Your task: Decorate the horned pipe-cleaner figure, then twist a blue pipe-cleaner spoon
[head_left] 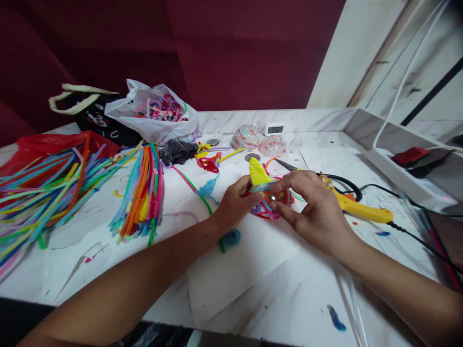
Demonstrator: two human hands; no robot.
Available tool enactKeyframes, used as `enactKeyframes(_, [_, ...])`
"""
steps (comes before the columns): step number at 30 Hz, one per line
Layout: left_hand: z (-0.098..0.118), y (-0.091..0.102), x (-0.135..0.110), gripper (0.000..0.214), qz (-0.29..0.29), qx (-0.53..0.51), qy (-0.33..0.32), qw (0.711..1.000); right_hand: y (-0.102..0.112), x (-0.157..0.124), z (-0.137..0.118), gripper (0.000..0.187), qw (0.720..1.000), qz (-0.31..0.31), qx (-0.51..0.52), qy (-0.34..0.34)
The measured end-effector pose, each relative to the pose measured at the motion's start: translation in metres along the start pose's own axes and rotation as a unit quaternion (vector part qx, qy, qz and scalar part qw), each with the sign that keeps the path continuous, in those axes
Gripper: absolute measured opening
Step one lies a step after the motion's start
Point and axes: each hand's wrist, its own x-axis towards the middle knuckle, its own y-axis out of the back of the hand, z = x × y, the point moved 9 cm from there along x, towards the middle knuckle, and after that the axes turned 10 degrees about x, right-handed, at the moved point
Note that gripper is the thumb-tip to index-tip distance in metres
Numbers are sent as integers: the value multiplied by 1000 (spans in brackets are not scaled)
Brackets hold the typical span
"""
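My left hand (234,202) and my right hand (311,208) meet over a white sheet in the middle of the table. Between their fingertips they pinch a small multicoloured pipe-cleaner figure (269,198) with a yellow coiled cone (257,172) on top and pink, purple and orange loops below. Both hands have fingers closed on it. A yellow glue gun (361,208) lies just right of my right hand, its black cable trailing right.
Bundles of coloured pipe cleaners (142,195) lie at left, more spread at the far left (43,190). A white plastic bag (152,113), a black tote (90,118), two clear domes (260,140), a small digital clock (275,128) and a white power strip (405,180) ring the table.
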Motion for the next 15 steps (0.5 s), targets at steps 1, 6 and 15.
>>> enactKeyframes(1, [1, 0, 0, 32, 0, -3, -2, 1000, -1, 0, 0, 14, 1000, -2, 2, -1])
enactKeyframes(6, [3, 0, 0, 29, 10, -22, 9, 1000, -2, -1, 1, 15, 1000, -14, 18, 4])
enactKeyframes(15, [-1, -2, -1, 31, -3, -85, 39, 996, 30, -4, 15, 12, 997, -19, -31, -62])
